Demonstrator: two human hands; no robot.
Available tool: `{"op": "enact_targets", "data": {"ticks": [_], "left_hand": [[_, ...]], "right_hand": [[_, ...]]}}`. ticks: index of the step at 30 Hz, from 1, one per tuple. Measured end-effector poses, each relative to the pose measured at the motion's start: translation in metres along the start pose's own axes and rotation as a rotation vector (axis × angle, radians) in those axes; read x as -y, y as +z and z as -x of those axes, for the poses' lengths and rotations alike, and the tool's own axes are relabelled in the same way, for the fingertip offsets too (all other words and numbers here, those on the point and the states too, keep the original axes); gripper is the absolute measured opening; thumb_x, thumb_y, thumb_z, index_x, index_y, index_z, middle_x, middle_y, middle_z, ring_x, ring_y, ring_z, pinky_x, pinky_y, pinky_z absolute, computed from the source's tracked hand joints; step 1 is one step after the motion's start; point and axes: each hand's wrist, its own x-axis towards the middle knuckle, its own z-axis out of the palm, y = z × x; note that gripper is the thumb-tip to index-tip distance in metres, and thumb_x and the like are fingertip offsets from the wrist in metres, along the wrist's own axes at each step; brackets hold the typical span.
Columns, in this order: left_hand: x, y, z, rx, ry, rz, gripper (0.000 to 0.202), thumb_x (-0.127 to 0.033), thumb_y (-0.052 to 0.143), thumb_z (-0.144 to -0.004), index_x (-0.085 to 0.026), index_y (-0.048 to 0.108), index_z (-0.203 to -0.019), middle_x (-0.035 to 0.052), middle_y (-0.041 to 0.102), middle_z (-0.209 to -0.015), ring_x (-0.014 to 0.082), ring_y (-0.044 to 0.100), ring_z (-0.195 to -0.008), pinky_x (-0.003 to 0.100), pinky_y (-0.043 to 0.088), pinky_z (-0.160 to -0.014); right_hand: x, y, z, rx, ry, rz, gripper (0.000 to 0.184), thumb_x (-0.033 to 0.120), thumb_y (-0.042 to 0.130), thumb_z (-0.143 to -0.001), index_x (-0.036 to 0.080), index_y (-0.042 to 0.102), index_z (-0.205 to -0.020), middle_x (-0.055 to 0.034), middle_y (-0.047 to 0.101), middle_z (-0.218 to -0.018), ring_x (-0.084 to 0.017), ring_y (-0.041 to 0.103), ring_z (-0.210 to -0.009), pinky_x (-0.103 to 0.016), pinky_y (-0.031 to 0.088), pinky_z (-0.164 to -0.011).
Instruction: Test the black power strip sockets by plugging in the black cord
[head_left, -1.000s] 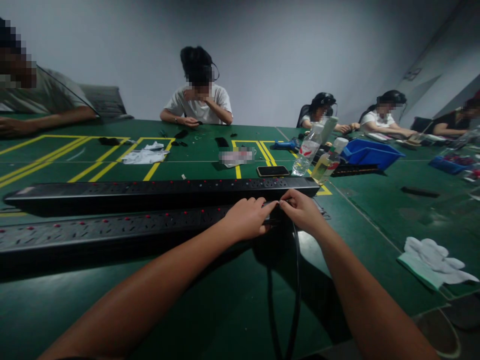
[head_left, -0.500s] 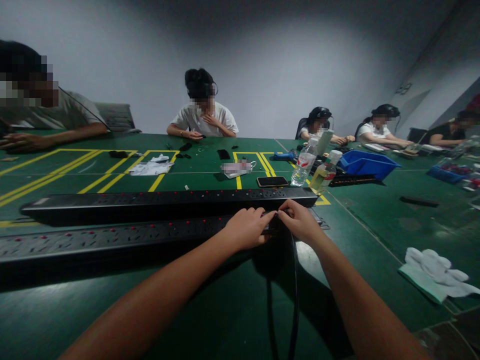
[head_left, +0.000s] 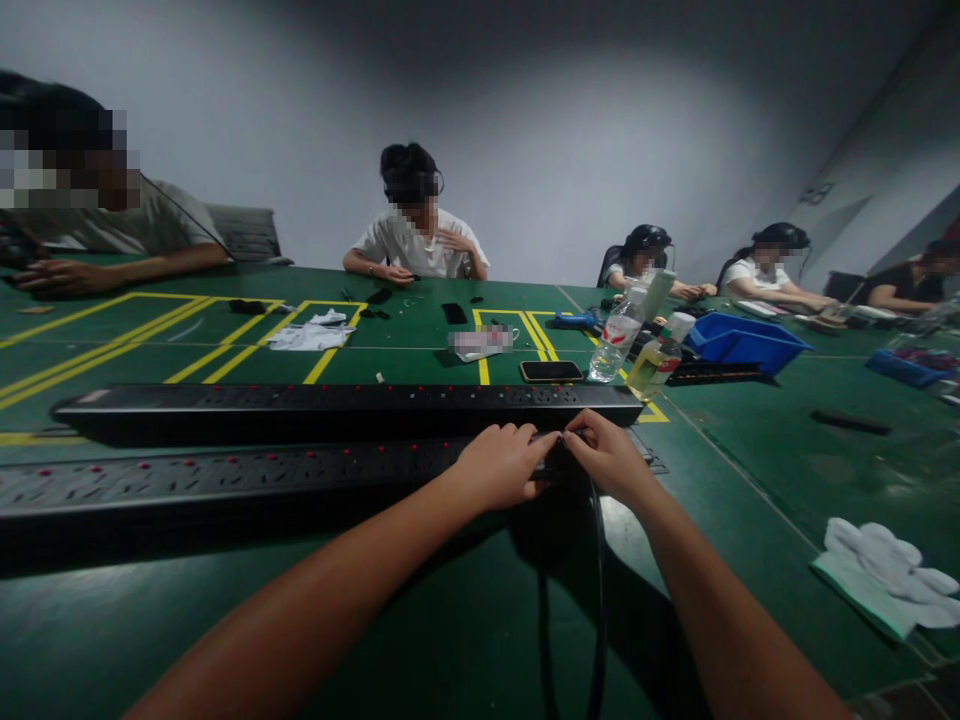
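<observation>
Two long black power strips lie side by side on the green table. The nearer power strip [head_left: 247,485] has red-marked sockets along its top, and its right end runs under my hands. My left hand [head_left: 501,466] is closed over that end, thumb and forefinger reaching to the right. Close against its fingertips, my right hand [head_left: 604,448] pinches at the same end; what lies between the fingers is too small and dark to make out. A black cable [head_left: 598,590] hangs from below my right hand toward me. Behind lies the farther power strip [head_left: 337,405].
Behind the strips are a phone [head_left: 552,372], a water bottle [head_left: 616,340], a bottle of yellow drink [head_left: 660,360] and a blue bin [head_left: 750,342]. White gloves [head_left: 889,575] lie at the right. Several people sit along the table's far side.
The whole view has shifted slightly, so things appear a little farther right. Both hands stay together at the end of the nearer strip, with hardly any change in their grip.
</observation>
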Motion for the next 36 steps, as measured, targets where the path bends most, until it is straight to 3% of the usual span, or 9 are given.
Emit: {"op": "enact_targets", "data": {"ticks": [20, 36], "left_hand": [[0.0010, 0.0006, -0.0011, 0.007, 0.005, 0.034, 0.070, -0.048, 0.056, -0.083, -0.025, 0.030, -0.144, 0.0100, 0.058, -0.118, 0.0285, 0.059, -0.099, 0.038, 0.044, -0.080], [0.0017, 0.0039, -0.0006, -0.006, 0.013, 0.026, 0.069, -0.050, 0.052, -0.084, -0.026, 0.029, -0.145, 0.0104, 0.057, -0.119, 0.0289, 0.059, -0.100, 0.039, 0.044, -0.080]], "right_hand": [[0.0070, -0.0017, 0.0023, -0.048, 0.021, -0.065, 0.015, 0.035, 0.055, -0.080, 0.022, 0.061, -0.083, 0.0038, 0.051, -0.055, -0.015, 0.048, -0.053, -0.025, 0.030, -0.049], [-0.0014, 0.0015, 0.0005, -0.002, 0.002, -0.017, 0.019, 0.040, 0.051, -0.086, 0.022, 0.057, -0.087, 0.0047, 0.048, -0.056, -0.014, 0.047, -0.053, -0.025, 0.028, -0.049]]}}
